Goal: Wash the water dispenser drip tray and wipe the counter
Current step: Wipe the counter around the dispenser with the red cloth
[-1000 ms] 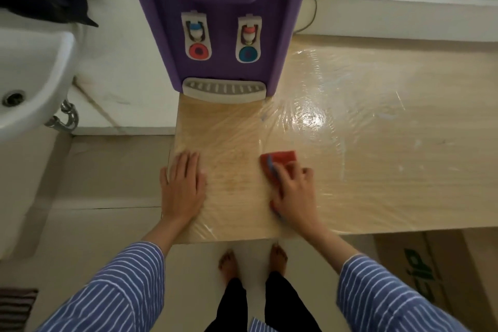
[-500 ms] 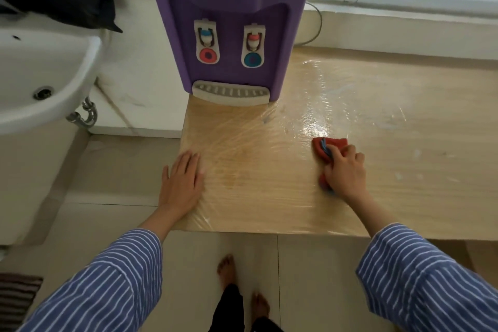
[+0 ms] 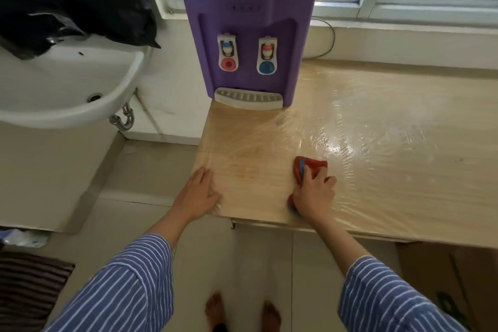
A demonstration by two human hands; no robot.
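Near the counter's point(image 3: 390, 170) front edge, the right hand point(image 3: 314, 198) curls its fingers over a red cloth point(image 3: 310, 166), hiding most of it. Left hand point(image 3: 198, 195) lies flat, fingers together, blurred. Behind, the grey drip tray point(image 3: 249, 99) sits in the purple dispenser point(image 3: 248, 21); its panel markings are unreadable.

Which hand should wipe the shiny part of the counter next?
The right hand, probably. It already grips the red cloth beside the shiny patch of the counter. The left hand lies flat near the counter's left edge, holding nothing.
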